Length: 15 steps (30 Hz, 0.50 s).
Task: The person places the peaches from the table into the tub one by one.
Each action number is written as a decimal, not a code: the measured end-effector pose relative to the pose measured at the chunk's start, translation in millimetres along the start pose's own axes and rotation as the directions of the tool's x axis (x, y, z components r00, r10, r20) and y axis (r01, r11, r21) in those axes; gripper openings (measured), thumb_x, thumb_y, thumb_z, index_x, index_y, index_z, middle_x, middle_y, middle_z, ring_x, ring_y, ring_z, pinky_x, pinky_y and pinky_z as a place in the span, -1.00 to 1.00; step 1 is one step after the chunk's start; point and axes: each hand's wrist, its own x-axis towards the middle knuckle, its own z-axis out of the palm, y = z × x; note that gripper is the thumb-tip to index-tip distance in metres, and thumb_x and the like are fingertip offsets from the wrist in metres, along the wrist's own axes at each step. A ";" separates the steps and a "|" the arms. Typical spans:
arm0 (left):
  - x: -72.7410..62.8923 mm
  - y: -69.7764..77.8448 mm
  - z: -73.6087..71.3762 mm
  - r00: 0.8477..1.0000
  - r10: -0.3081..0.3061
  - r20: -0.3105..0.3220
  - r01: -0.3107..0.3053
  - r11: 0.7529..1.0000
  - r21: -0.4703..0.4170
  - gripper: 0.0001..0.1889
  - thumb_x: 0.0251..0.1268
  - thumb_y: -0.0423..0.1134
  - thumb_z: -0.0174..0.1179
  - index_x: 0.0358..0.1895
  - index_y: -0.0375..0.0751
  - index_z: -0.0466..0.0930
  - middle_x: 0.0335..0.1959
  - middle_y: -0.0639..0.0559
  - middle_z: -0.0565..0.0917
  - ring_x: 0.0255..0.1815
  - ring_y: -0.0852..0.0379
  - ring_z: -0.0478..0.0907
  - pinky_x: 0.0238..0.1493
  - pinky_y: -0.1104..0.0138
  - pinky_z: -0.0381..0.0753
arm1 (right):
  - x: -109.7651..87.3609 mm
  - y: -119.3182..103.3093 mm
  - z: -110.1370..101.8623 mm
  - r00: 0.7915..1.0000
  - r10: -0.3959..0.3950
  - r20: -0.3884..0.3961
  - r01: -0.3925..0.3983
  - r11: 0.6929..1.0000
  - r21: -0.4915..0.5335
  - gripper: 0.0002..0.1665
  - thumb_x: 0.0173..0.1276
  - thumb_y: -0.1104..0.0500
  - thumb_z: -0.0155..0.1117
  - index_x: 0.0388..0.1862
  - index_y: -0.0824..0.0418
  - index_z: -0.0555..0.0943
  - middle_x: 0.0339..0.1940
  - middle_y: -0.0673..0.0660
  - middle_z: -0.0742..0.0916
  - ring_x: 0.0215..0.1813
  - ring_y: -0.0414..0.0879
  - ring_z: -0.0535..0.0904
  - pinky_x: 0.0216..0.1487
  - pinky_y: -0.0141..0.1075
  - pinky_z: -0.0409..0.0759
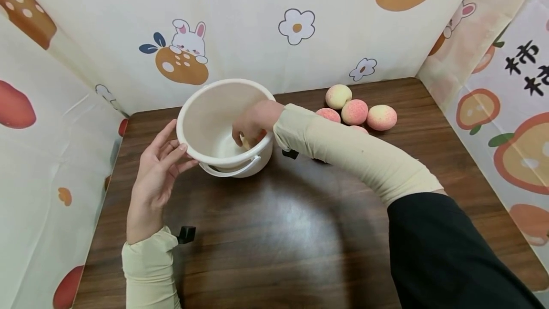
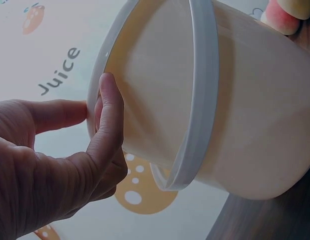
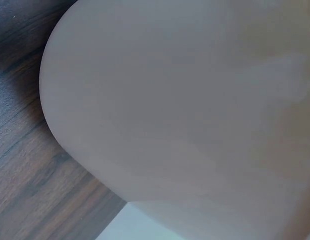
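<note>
A white bucket [image 1: 223, 155] with a white handle [image 1: 231, 172] stands on the dark wooden table, its mouth tilted toward me in the head view. My left hand [image 1: 156, 168] pinches the left side of its rim, thumb and fingers on either side, as the left wrist view [image 2: 69, 155] confirms. Down inside the bucket, my right hand [image 1: 253, 117] has its fingers curled round a yellowish-pink peach [image 1: 246, 143], mostly hidden by the hand and rim. In the right wrist view only the bucket's outer wall [image 3: 160, 115] fills the frame; the hand is out of sight there.
Several peaches lie grouped at the table's back right, among them a pale one [image 1: 339, 96] and a pink one [image 1: 381, 118]. My right forearm passes in front of some. Printed cloth [image 1: 249, 23] hangs behind and at both sides of the wooden table [image 1: 257, 252].
</note>
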 end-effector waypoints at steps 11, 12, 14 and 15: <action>-0.3 0.1 0.1 1.000 0.003 -0.002 -0.003 1.000 -0.004 -0.22 0.50 -0.55 0.12 0.68 -0.20 0.03 -0.07 -0.08 0.67 -0.27 0.14 0.75 -0.21 0.26 0.84 | -6.0 -4.8 -2.3 0.994 -0.083 -0.070 0.081 0.996 -0.043 -0.54 0.49 0.16 0.03 0.27 -0.03 0.66 -0.31 -0.04 0.66 -0.45 -0.18 0.50 -0.37 -0.37 0.48; -0.4 0.1 0.0 1.000 0.003 -0.001 -0.003 1.000 -0.003 -0.22 0.50 -0.55 0.12 0.68 -0.20 0.03 -0.08 -0.08 0.67 -0.26 0.15 0.75 -0.21 0.26 0.84 | -6.4 -5.6 -2.7 0.994 -0.087 -0.074 0.083 0.995 -0.047 -0.55 0.52 0.14 0.02 0.27 -0.03 0.66 -0.22 -0.05 0.68 -0.47 -0.18 0.50 -0.40 -0.37 0.48; -0.4 -0.1 -0.1 1.000 0.001 0.002 -0.001 1.000 -0.001 -0.23 0.50 -0.55 0.11 0.69 -0.20 0.03 -0.08 -0.07 0.68 -0.26 0.15 0.74 -0.21 0.26 0.85 | -7.5 -7.1 -3.2 0.993 -0.089 -0.080 0.085 0.995 -0.054 -0.55 0.56 0.13 -0.04 0.27 -0.02 0.66 -0.09 -0.05 0.69 -0.53 -0.21 0.50 -0.43 -0.38 0.48; -0.6 -0.2 -0.1 1.000 -0.001 0.003 0.001 1.000 -0.002 -0.23 0.50 -0.56 0.11 0.69 -0.20 0.03 -0.08 -0.08 0.68 -0.26 0.15 0.74 -0.21 0.26 0.85 | -8.0 -7.7 -3.2 0.992 -0.092 -0.087 0.087 0.995 -0.055 -0.56 0.58 0.13 -0.05 0.27 -0.01 0.66 -0.05 -0.04 0.70 -0.56 -0.22 0.49 -0.44 -0.39 0.48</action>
